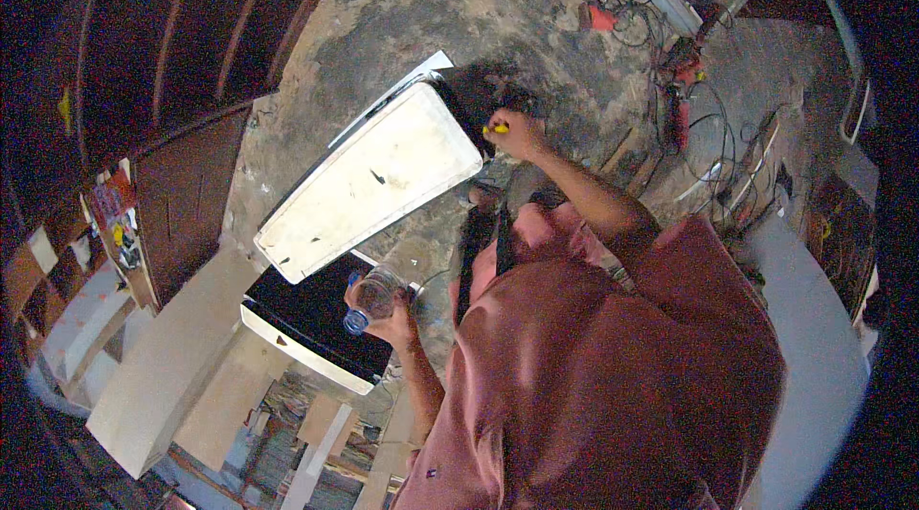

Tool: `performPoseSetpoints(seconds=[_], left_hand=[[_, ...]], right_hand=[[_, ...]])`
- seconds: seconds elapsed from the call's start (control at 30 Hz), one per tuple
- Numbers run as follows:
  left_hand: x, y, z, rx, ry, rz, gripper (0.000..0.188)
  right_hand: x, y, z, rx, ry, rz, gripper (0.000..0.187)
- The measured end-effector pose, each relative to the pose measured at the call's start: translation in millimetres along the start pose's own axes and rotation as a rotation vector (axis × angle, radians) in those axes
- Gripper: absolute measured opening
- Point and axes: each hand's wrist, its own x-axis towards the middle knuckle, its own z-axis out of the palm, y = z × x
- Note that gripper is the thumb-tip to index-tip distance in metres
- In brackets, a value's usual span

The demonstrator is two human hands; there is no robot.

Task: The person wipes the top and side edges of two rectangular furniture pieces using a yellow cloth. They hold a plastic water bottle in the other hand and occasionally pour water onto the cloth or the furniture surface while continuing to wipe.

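A clear plastic bottle (pixel 375 294) with a blue cap is gripped in my left hand (pixel 394 323), over a black-topped piece with a white edge (pixel 316 318). In front of me stands a long white panel (pixel 373 180) with rounded corners, scuffs and a small dark mark near its middle. My right hand (pixel 522 135) is closed at the panel's right end, beside a dark side surface. A small yellow object (pixel 496 129), perhaps a tool handle, shows at its fingers; the rest of it is hidden.
Tangled cables (pixel 646 26) and red-orange tools (pixel 601 18) lie on the stained concrete floor at the far right. Pale boards (pixel 172 385) lean or lie at the lower left, near a brown wooden cabinet (pixel 187 204). A white sheet (pixel 804 347) is at the right.
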Motion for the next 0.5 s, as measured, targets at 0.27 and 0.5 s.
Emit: performPoseSetpoints(seconds=[0.27,0.5], left_hand=[[20.8,-17.9,-31.2,-0.043,-0.067,0.129,0.062],[34.9,-25.4,-47.8,-0.035,-0.109,0.082,0.067]], right_hand=[[-21.7,3.6,16.7,0.014,-0.043,0.072,0.02],[-15.6,5.4,7.0,0.066,0.029,-0.103,0.023]])
